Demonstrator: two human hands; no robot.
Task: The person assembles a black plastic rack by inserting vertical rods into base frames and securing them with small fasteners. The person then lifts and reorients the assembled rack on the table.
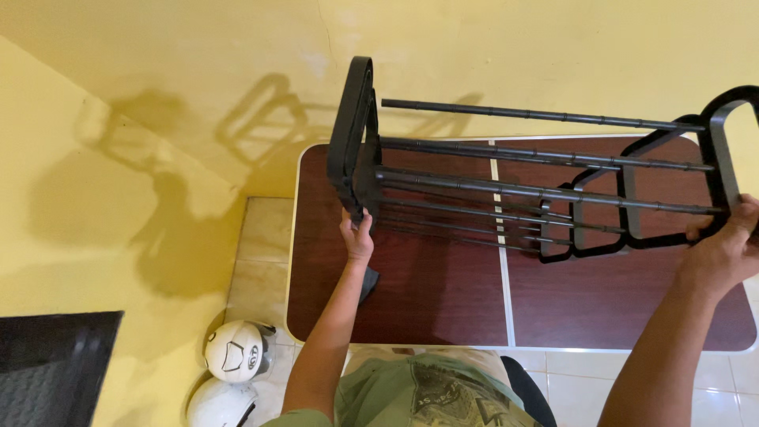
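Observation:
A black rack (pixel 506 190) with several long horizontal bars and two looped plastic end frames is held up above a dark red-brown folding table (pixel 427 292). My left hand (pixel 357 237) grips the lower edge of the rack's left end frame. My right hand (pixel 723 249) grips the lower part of the right end frame. The rack lies lengthwise across the table's width, tilted toward me, and I cannot tell whether its far side touches the tabletop.
A yellow wall (pixel 158 119) stands behind and to the left of the table. Two white helmets (pixel 237 352) lie on the tiled floor at the table's left front corner. A dark object (pixel 55 364) fills the lower left corner.

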